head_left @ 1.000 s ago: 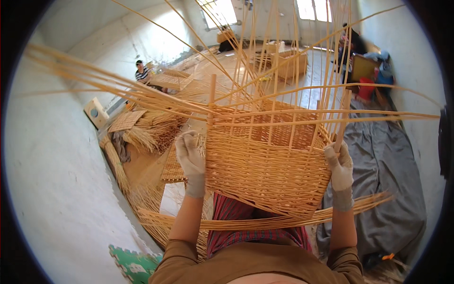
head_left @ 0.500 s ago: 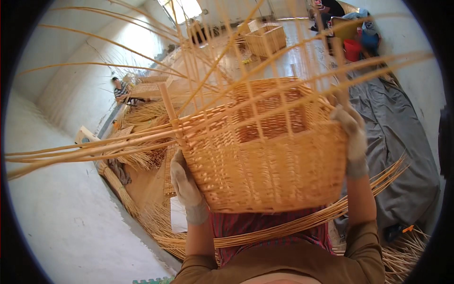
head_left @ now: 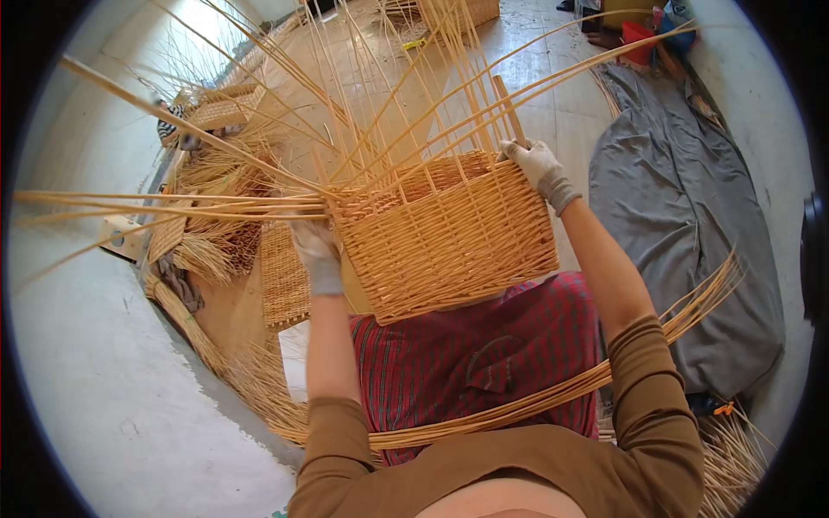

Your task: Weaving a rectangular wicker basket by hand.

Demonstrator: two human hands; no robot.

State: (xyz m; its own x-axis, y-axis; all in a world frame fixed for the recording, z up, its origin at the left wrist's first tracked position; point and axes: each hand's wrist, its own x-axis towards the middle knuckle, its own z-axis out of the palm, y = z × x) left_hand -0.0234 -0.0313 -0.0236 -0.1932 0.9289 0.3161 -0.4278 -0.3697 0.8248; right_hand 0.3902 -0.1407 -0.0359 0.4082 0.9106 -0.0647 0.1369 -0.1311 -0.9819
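A wicker basket [head_left: 449,246], part woven, is tilted above my lap, with long rods standing and splaying from its upper edge. My right hand [head_left: 540,171], in a pale glove, is closed on its upper right corner beside a thick corner stick [head_left: 509,112]. My gloved left hand [head_left: 317,255] holds the upper left corner, its fingers partly hidden by several rods [head_left: 216,205] that jut out to the left. Across my lap, over a red striped cloth [head_left: 449,367], lies a bundle of thin rods [head_left: 492,417].
Woven panels [head_left: 285,276] and piles of loose rods [head_left: 216,246] lie at the left along the white wall [head_left: 121,371]. A grey cloth [head_left: 691,207] covers something long at the right. A red bucket [head_left: 637,43] stands at the far right. Another basket [head_left: 462,10] is far ahead.
The basket has moved down and away from me, with both hands still on it. My right hand has shifted left with its corner. The view has tipped lower, showing more of the lap.
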